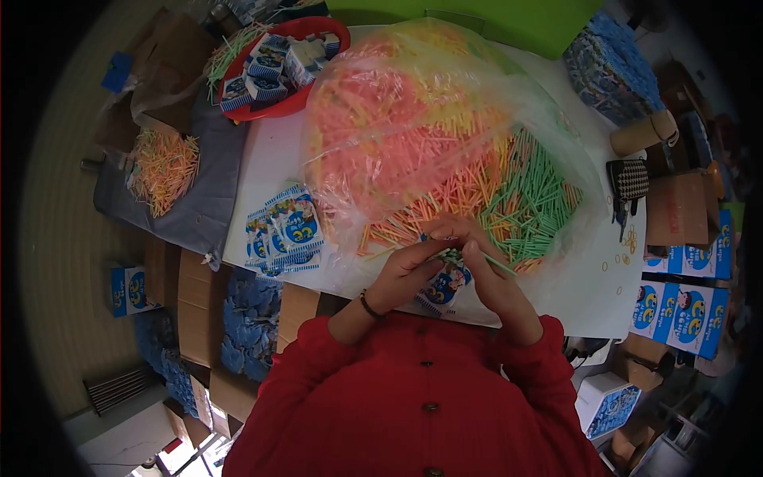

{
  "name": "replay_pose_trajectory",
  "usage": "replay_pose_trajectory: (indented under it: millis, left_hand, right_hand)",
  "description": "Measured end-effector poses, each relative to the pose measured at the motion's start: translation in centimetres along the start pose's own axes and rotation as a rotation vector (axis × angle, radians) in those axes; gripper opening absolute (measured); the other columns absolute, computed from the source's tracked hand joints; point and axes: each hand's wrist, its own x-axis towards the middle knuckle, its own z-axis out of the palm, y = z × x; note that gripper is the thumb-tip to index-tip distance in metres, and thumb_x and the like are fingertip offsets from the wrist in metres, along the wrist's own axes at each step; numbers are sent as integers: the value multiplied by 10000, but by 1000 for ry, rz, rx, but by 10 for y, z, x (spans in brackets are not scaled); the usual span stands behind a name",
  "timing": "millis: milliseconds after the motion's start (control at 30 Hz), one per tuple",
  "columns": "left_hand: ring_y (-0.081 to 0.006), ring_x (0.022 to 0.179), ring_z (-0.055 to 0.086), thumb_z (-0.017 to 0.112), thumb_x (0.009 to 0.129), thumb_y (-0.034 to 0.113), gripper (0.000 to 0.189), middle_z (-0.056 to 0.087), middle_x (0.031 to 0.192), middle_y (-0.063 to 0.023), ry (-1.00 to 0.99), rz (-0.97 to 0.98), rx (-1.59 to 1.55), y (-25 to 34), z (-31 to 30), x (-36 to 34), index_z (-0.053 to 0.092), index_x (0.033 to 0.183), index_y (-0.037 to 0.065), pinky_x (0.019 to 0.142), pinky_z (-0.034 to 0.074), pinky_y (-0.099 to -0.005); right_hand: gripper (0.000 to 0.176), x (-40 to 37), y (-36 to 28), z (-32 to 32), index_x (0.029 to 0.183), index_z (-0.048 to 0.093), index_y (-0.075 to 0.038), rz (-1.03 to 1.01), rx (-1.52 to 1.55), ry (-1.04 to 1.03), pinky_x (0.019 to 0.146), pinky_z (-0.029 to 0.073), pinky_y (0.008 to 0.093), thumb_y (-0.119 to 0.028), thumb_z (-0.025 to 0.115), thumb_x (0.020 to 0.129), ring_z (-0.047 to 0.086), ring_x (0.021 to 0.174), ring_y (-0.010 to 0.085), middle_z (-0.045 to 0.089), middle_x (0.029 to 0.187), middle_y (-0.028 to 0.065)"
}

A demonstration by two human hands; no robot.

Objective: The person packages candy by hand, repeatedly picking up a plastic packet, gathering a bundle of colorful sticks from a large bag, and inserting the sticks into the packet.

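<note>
Close to the table's front edge, my left hand (400,280) and my right hand (494,274) meet, fingers curled in. Between them is a small bundle of thin green sticks (451,256). One pale green stick (501,264) juts out past my right thumb; the left fingers partly cover the rest. Just below the fingers lies a blue and white printed packet (445,289), its upper part hidden by my hands. Right beyond my hands, a large clear plastic bag (373,119) spills loose pink, orange, yellow and green sticks (528,199).
Several flat printed packets (286,230) lie left on the white table (262,163). A red basin (338,40) of small boxes stands behind them. More sticks (163,171) sit on grey cloth at far left. A patterned pouch (628,179) and rubber bands (629,242) are at right.
</note>
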Motion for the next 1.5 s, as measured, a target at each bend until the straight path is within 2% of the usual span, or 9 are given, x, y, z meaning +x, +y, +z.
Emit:
replay_pose_trajectory:
  millis: [300,467,533,733,900,967,1133,1200,1500]
  left_hand:
    - [-184,1137,566,523,896,-78,444,581,1217,-105,111,-194,-518,7,-4,-5,449,1325,7,992,433,-319]
    - [-209,1012,612,593,846,-103,351,586,1142,-124,271,147,-246,50,-6,-18,548,1169,26,820,540,-326]
    - [-238,987,627,603,832,-109,312,555,1181,-154,231,443,380,61,-44,-30,566,1119,8,782,561,-338]
    - [-257,853,673,494,853,-159,409,535,1180,-171,707,497,497,102,-93,-41,505,1232,-3,742,575,-348]
    - [-192,889,649,544,893,-84,440,577,1148,-139,705,457,546,86,-145,-61,501,1319,19,790,534,-284]
    - [-150,901,630,603,894,4,409,603,1127,-119,1057,169,361,93,-140,-46,525,1295,23,790,508,-259]
    - [-209,958,594,688,846,103,475,620,1115,-126,971,96,948,66,-172,-30,536,1291,36,856,466,-362]
    - [-284,985,561,727,802,133,432,621,1053,-127,1020,170,1736,68,-156,-27,583,1196,29,912,396,-429]
    - [-273,892,510,773,704,361,376,545,864,-70,218,36,1371,35,-13,-5,614,909,88,817,352,-395]
  right_hand:
    - [197,1,-3,-17,1048,556,-49,363,230,427,730,466,262,-209,456,990,544,732,102,565,912,23]
    - [286,-24,16,-51,1003,540,-54,437,460,434,635,438,244,-319,436,1014,491,630,94,495,760,3]
    - [301,-33,16,-57,983,545,-56,447,493,396,619,427,240,-323,413,1024,463,601,86,459,702,-7]
    - [346,-51,9,-60,999,573,-47,255,-9,566,563,370,229,-355,417,1024,486,659,61,487,706,-7]
    - [370,-54,-4,-44,1090,531,17,243,-904,264,745,462,334,-173,700,821,579,826,269,589,923,132]
    - [430,-53,13,-37,1099,527,12,248,-992,248,770,461,363,-174,723,764,566,870,305,573,977,152]
    - [479,-34,39,-22,1068,540,-15,182,-1133,262,798,455,410,-168,758,670,537,956,336,530,997,164]
    - [433,-29,45,-19,974,529,1,211,-1218,328,805,440,413,-184,741,645,535,908,327,532,968,157]
    - [286,-36,68,-27,945,552,-2,96,-1167,221,786,433,422,-49,673,690,525,885,338,547,965,156]
